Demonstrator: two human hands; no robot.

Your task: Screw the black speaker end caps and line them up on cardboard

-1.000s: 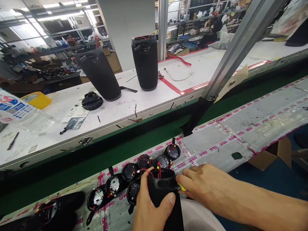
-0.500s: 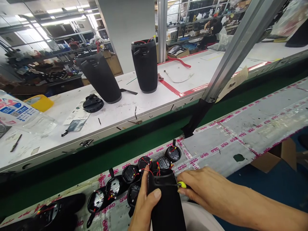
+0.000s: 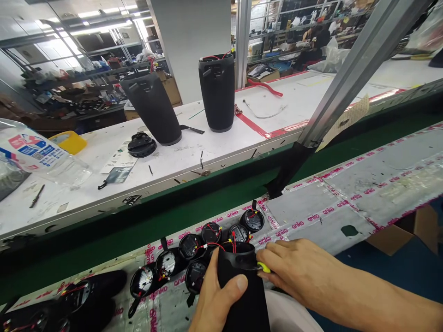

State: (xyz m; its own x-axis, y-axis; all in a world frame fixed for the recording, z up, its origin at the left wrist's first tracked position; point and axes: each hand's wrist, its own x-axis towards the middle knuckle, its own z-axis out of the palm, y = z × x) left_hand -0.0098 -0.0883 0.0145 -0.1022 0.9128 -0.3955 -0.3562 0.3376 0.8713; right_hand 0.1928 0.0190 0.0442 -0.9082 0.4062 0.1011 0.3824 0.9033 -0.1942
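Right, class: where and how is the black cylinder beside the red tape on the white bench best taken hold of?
Probably around the middle of the black cylinder, coming from the near side, fingers wrapped sideways. It stands upright with plain round walls there, while red wires at its open top could snag a hand from above.

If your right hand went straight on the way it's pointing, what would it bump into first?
Probably the black speaker shell, right beside the fingers of the right hand, though exact depth is hard to tell.
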